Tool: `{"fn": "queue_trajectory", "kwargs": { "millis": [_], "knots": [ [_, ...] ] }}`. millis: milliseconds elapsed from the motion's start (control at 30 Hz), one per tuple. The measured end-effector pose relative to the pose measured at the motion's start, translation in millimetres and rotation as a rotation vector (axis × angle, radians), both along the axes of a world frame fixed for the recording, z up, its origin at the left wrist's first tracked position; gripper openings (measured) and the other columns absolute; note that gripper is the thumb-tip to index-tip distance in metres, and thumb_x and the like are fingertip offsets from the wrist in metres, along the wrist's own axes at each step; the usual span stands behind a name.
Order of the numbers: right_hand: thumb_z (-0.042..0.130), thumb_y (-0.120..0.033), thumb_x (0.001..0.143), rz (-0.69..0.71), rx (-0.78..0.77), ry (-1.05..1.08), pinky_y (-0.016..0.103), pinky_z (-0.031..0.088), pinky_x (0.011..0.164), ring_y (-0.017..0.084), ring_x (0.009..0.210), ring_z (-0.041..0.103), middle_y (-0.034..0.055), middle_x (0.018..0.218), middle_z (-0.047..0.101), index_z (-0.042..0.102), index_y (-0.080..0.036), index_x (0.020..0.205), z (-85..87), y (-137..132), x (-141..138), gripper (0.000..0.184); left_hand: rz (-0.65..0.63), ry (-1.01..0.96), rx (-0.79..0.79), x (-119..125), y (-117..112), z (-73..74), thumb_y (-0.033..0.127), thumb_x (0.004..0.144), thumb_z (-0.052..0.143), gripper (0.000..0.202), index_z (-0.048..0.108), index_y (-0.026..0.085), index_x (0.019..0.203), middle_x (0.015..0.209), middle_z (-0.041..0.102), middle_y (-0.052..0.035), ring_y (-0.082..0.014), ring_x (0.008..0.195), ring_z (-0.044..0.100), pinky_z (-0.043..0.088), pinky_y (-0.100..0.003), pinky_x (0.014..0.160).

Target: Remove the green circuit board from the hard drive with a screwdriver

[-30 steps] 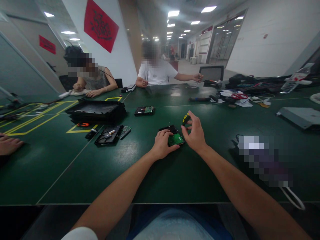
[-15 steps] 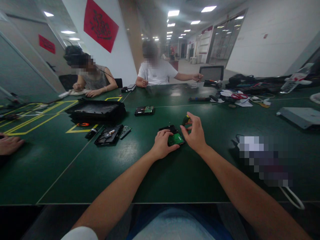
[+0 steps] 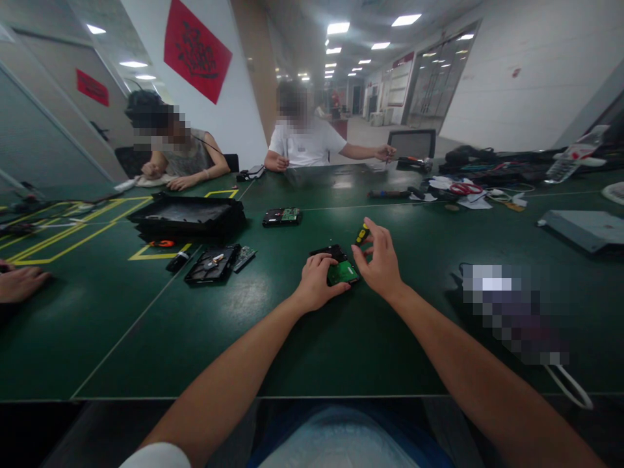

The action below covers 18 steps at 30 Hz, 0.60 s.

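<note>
The left hand (image 3: 319, 281) is holding a drive (image 3: 345, 273) down on the green surface (image 3: 302, 351), its grip spanning the drive with fingers over the far left part and the thumb lying along the near edge. The drive is lying flat in front of the person, its green board facing up between the two hands. The right hand (image 3: 381, 259) is gripping a black-and-yellow screwdriver (image 3: 361, 234) between thumb and fingertips, just beside the drive's right side; the hand is hiding the tip, so whether it is touching the drive I cannot tell.

Beyond the left hand, a second drive (image 3: 281, 216) is lying near a black tray (image 3: 192, 218). Nearer, an opened drive (image 3: 212, 264) is resting just beside a loose board (image 3: 244, 258). Off to the right, a pixelated thing (image 3: 517, 312) with a white strap is lying near a grey box (image 3: 585, 229).

Across the surface, two co-workers are sitting, and another person's hand (image 3: 22, 283) is resting at the left edge.
</note>
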State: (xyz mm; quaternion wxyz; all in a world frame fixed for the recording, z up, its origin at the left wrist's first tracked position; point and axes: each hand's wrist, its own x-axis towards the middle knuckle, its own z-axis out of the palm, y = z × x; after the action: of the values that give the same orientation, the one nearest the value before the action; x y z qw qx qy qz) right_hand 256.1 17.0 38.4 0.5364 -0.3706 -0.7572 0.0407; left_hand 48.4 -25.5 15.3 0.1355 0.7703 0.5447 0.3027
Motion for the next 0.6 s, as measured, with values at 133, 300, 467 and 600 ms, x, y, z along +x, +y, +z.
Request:
{"fn": "queue_trajectory", "kwargs": {
  "millis": [133,300,467,600],
  "knots": [
    [0.056,-0.026,0.1,0.0,-0.008,-0.002,0.047,0.07,0.08,0.028,0.11,0.064,0.0142,0.142,0.049,0.025,-0.036,0.167,0.0,-0.4,-0.6,0.074,-0.004,-0.004,0.001,0.0,0.1,-0.8,0.051,0.08,0.086,0.059,0.064,0.024,0.128,0.145,0.058,-0.0117,-0.0361,0.141,0.049,0.042,-0.056,0.119],
    [0.059,-0.029,0.1,-0.006,-0.006,0.004,0.044,0.07,0.076,0.026,0.102,0.066,0.0129,0.139,0.05,0.031,-0.036,0.164,1.4,-2.0,-0.7,0.07,-0.001,-0.001,-0.005,-1.2,1.2,-2.7,0.052,0.079,0.086,0.061,0.064,0.024,0.128,0.146,0.057,-0.0118,-0.0364,0.141,0.048,0.042,-0.057,0.118],
    [0.055,-0.027,0.102,0.009,-0.007,0.011,0.044,0.07,0.078,0.026,0.106,0.066,0.0133,0.141,0.05,0.028,-0.036,0.166,2.1,-2.3,-1.6,0.07,-0.003,-0.003,0.004,-0.9,0.6,-1.6,0.051,0.08,0.086,0.059,0.064,0.024,0.128,0.146,0.058,-0.0119,-0.0367,0.141,0.048,0.042,-0.057,0.119],
    [0.058,-0.03,0.101,-0.004,-0.001,0.019,0.045,0.071,0.076,0.026,0.101,0.067,0.0132,0.14,0.051,0.031,-0.036,0.164,0.7,-1.6,-1.7,0.069,0.0,0.004,0.011,0.1,-0.4,0.0,0.05,0.079,0.087,0.059,0.065,0.025,0.127,0.144,0.059,-0.0121,-0.0367,0.14,0.05,0.043,-0.057,0.118]
  ]
}}
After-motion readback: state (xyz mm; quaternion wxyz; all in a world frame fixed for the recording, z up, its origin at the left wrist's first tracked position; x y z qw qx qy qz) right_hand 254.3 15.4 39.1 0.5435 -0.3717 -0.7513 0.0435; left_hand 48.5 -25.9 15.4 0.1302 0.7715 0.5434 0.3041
